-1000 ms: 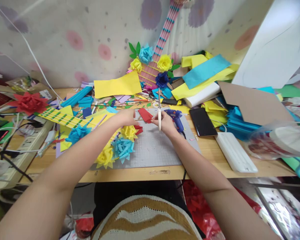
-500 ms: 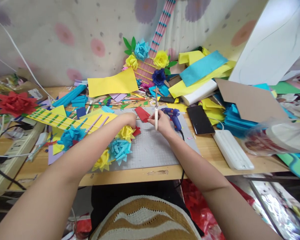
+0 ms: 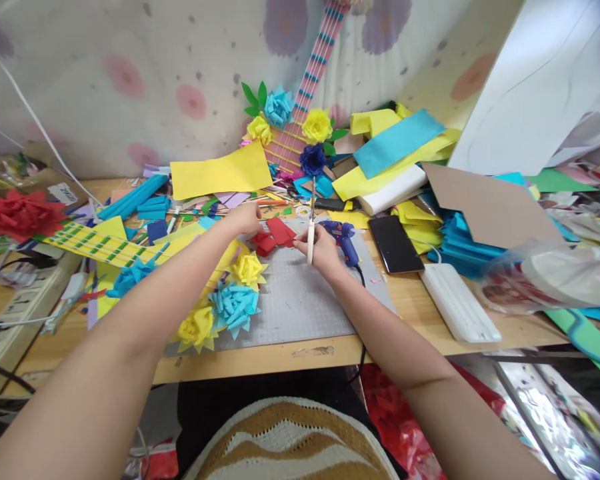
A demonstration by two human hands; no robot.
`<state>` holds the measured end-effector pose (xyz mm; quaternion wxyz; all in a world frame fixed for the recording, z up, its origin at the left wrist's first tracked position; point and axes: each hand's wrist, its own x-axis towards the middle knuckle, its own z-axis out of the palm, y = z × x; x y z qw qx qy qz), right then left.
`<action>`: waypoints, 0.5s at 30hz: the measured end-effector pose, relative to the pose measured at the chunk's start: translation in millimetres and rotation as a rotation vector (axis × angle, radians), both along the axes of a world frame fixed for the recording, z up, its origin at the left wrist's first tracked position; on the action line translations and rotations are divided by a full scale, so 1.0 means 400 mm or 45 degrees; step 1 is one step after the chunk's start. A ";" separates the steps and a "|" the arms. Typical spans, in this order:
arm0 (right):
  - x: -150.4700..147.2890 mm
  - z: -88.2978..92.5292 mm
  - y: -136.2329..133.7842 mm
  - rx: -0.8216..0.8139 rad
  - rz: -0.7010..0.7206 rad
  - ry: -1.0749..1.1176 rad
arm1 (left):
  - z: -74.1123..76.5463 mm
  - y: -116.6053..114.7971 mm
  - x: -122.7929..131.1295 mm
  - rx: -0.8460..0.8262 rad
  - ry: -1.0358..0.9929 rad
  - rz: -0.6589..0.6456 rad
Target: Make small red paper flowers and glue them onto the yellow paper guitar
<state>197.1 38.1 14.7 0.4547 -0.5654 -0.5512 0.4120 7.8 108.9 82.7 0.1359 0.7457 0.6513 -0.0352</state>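
My right hand is closed around a pair of scissors with white handles, blades pointing away from me. Its fingertips also pinch the edge of a red paper strip. More red paper pieces lie just left of that strip on the grey cutting mat. My left hand is beyond the mat's left part, beside the red pieces; its fingers are mostly hidden behind the back of the hand. Beneath my left forearm lies a yellow paper guitar with yellow flowers and a blue flower.
A blue glue gun lies right of my right hand, its cord running off the front edge. Farther right are a phone and a white power bank. A pink paper guitar leans at the back among paper sheets and scraps.
My left hand has moved up and left, away from the red strip, uncovering red pieces beside it. The right hand still holds the scissors and strip. The view has shifted slightly.
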 end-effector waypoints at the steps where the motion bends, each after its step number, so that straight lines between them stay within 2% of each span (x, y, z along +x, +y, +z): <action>1: 0.000 0.001 -0.001 0.005 0.004 0.001 | 0.006 0.010 -0.020 0.025 -0.026 0.027; 4: -0.002 0.007 -0.005 -0.005 -0.001 -0.019 | 0.040 0.029 -0.100 -0.001 -0.096 0.037; 8: -0.005 0.012 -0.009 -0.021 0.005 -0.079 | 0.077 0.028 -0.230 -0.113 0.002 0.092; 11: -0.007 0.007 -0.009 -0.016 0.025 -0.084 | 0.072 0.008 -0.300 -0.193 0.055 0.072; 13: -0.007 0.001 -0.007 -0.014 0.050 -0.058 | 0.062 -0.010 -0.326 -0.234 0.122 0.044; 15: -0.008 -0.005 -0.005 -0.026 0.083 -0.022 | 0.059 -0.028 -0.339 -0.257 0.234 0.086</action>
